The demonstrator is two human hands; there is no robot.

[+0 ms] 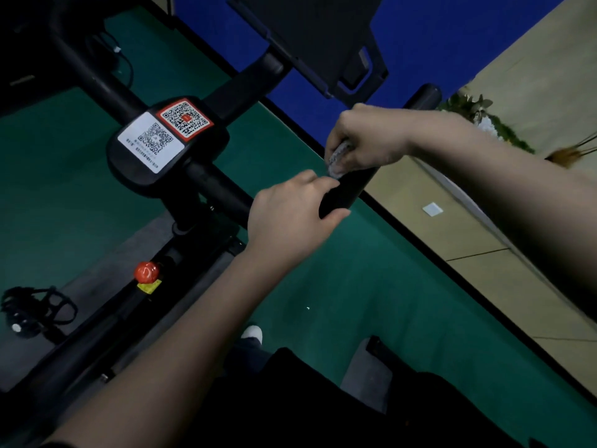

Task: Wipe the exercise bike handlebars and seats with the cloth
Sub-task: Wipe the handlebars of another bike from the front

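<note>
The black exercise bike handlebar (pixel 223 189) crosses the centre, with a right-hand grip bar (pixel 349 189) running up to the right. My left hand (pixel 290 215) grips the near end of that bar, fingers curled round it. Just above, my right hand (pixel 365 140) holds a small pale grey cloth (pixel 337 156) bunched in its fingers and presses it on the bar. The bar's far end (pixel 423 95) shows beyond my right wrist. No seat is in view.
A black console (pixel 168 137) with two QR stickers sits at the handlebar centre. A red knob (pixel 146 271) stands on the frame below, a pedal (pixel 29 312) at the lower left. A dark screen mount (pixel 310 37) hangs above. Green floor lies beneath, tan tiles to the right.
</note>
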